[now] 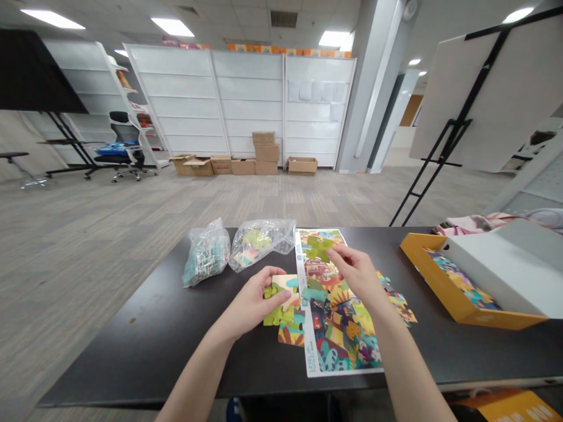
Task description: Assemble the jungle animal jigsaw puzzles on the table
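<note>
My right hand [354, 269] pinches a green jigsaw piece [317, 248] over the upper part of a printed puzzle picture sheet [313, 351]. My left hand [255, 302] is closed on a cream jigsaw piece [285, 283], thumb on top and fingers behind its far edge. Green and orange jigsaw pieces [290, 334] lie just below it, beside the sheet's left edge. More jigsaw pieces [402, 306] show at the sheet's right side, partly hidden by my right forearm.
On the black table [176, 346], a plastic bag of teal pieces [206, 255] and a clear bag with green pieces [259, 241] stand at the back left. An open orange box [475, 316] with pieces sits at right. Beyond are an easel [457, 123] and cardboard boxes [264, 158].
</note>
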`<state>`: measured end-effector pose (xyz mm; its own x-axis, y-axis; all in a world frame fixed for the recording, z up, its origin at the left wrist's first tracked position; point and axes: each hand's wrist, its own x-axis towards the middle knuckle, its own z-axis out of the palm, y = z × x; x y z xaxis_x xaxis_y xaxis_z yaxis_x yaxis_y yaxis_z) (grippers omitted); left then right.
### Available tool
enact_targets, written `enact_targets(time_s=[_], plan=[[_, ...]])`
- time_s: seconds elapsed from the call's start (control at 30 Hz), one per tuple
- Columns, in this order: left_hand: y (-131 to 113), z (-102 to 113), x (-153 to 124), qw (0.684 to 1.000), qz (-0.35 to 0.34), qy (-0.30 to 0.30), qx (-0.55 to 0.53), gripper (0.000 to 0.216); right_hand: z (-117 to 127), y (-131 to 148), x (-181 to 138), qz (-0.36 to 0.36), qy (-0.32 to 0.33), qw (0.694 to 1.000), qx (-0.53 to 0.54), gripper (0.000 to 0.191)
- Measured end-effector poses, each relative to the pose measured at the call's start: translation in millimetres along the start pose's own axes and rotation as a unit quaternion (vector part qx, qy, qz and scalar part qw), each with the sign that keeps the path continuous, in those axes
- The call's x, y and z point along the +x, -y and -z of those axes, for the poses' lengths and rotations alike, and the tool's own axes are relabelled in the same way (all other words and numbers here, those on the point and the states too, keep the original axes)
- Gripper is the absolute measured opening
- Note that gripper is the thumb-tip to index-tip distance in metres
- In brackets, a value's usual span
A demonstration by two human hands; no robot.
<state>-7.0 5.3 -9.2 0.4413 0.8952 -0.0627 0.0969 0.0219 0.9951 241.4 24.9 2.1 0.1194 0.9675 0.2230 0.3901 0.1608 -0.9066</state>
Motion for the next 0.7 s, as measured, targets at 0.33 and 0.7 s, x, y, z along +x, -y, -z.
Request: enact_targets(time_s=[0.33,0.7], plan=[[-3.1,1.3,7.2,0.996,0.023,-0.013,0.086,0.036,18.8,-14.0,-6.2,0.022,0.086,0.993,-0.079,0.040],[-6.1,-5.2,9.5,0.989,0.033,-0.062,0.129,0.053,-0.9,-40.7,7.1,0.068,0.108,0.989,-0.070,0.038]])
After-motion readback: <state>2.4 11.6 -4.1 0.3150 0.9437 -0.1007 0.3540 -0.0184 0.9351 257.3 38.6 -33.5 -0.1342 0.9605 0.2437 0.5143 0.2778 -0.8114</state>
